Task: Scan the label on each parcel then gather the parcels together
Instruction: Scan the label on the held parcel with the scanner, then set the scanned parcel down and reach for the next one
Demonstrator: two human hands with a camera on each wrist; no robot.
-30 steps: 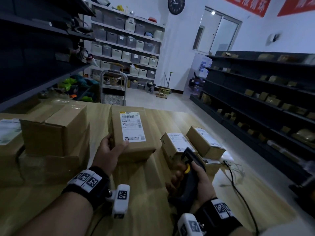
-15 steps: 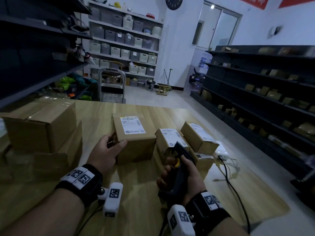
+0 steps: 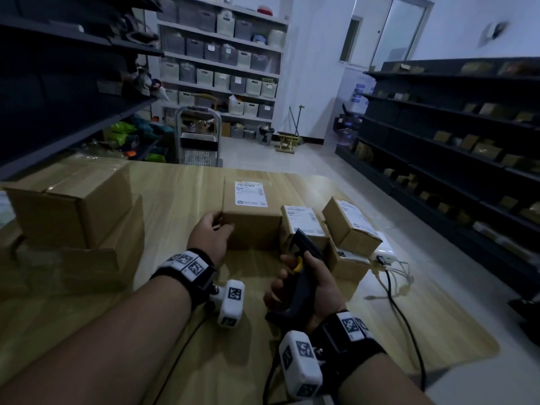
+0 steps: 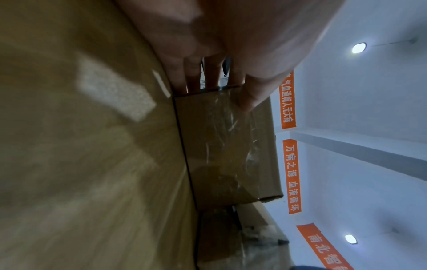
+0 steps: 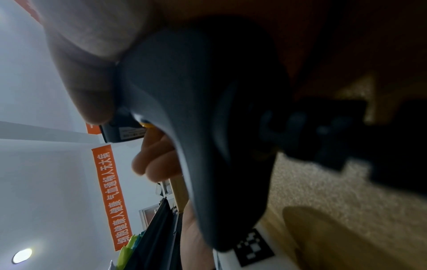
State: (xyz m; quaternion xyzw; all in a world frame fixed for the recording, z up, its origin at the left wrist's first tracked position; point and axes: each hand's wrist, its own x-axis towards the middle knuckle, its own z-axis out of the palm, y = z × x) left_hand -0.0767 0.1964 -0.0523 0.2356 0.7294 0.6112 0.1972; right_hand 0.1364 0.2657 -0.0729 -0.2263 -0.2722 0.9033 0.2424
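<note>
— Where's the parcel the person is working on?

— The big parcel (image 3: pixel 251 217) sits flat on the table (image 3: pixel 175 188), label (image 3: pixel 250 194) facing up, straight ahead of the person. The left hand (image 3: pixel 209 236) is at its near left corner. In the left wrist view the fingers (image 4: pixel 211 74) reach round the far side of the box (image 4: pixel 228 146) while the thumb (image 4: pixel 251 95) presses on the taped face, so that hand is gripping it.

— And the right hand?

— The right hand (image 3: pixel 304 283) is wrapped around the handle of a dark scanner (image 3: pixel 302 258) with a yellow trigger, held just in front of the parcels and a little to the right of the big one. The right wrist view shows fingers (image 5: pixel 157 160) curled round the grip (image 5: pixel 208 118).

— Other parcels?

— Right of the big parcel stand a small labelled parcel (image 3: pixel 302 222), touching or nearly touching it, and another small parcel (image 3: pixel 350 226) tilted on top of a flat one (image 3: pixel 349 263). All are just beyond the scanner's head. Over on the left, well apart from the hands, is a stack of plain boxes (image 3: pixel 76 217).

— Anything else on the table?

— A white device (image 3: pixel 385 254) with a black cable (image 3: pixel 403 314) beside the right-hand parcels.
</note>
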